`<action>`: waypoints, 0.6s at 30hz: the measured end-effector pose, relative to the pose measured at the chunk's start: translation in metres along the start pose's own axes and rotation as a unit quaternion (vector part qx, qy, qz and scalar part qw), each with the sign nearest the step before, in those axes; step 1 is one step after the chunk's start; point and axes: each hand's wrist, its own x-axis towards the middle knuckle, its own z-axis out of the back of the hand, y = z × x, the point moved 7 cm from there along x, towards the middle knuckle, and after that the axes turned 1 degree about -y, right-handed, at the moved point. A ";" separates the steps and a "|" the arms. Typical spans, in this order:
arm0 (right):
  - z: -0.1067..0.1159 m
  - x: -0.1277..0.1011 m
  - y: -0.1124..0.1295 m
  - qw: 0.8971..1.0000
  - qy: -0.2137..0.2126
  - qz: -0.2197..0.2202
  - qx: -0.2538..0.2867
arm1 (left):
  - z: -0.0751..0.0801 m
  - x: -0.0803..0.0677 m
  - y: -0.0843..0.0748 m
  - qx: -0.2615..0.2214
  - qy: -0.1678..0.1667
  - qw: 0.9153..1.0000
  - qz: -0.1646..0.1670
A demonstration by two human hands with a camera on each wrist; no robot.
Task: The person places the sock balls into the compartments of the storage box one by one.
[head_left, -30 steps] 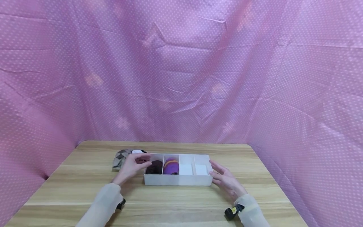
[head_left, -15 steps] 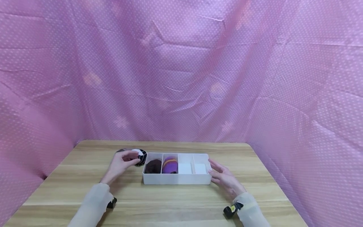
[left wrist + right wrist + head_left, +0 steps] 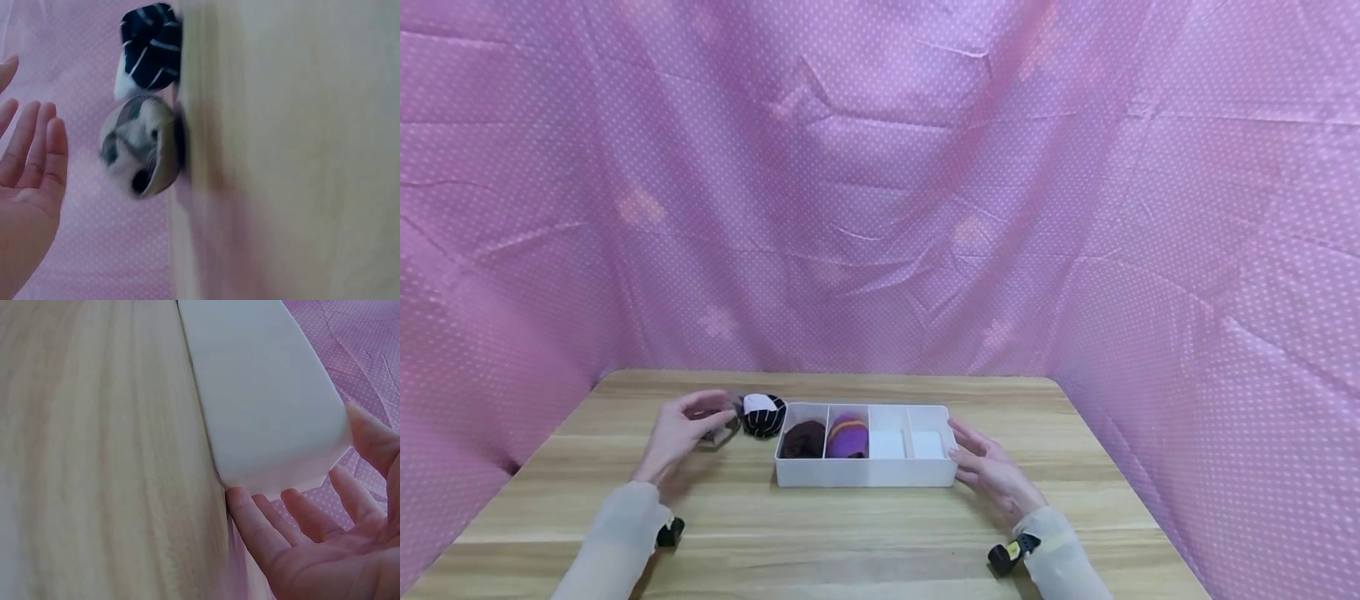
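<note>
My left hand (image 3: pixel 676 427) is over the left part of the table, beside a grey-beige checked rolled sock (image 3: pixel 140 147), and holds nothing. In the left wrist view its fingers (image 3: pixel 24 140) are extended, apart from that sock. Just right of the checked one lies a black rolled sock with white lines and a white patch (image 3: pixel 764 416). A white divided box (image 3: pixel 865 474) stands at mid-table. Its leftmost compartment contains a dark brown rolled sock (image 3: pixel 803 440), and a purple one with an orange stripe (image 3: pixel 848 437) sits beside it. Fingertips of my right hand (image 3: pixel 996 479) touch the box's right end.
The wooden table (image 3: pixel 820 542) ends at a pink dotted cloth (image 3: pixel 880 208) hanging behind and at both sides. The box's two right compartments show bare white bottoms. Each wrist wears a black strapped camera (image 3: pixel 1013 553).
My left hand has moved left from the box's left compartment, past the black sock, to the checked one. The right hand has stayed at the box's end.
</note>
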 end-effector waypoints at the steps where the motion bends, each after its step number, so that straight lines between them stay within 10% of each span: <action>1: 0.000 0.000 0.000 1.000 0.000 0.000 0.001 | 0.003 0.000 0.000 0.001 -0.003 1.000 -0.001; 18: 0.003 -0.004 -0.001 1.000 0.007 0.001 -0.001 | 0.026 -0.001 0.015 0.058 -0.009 0.998 0.037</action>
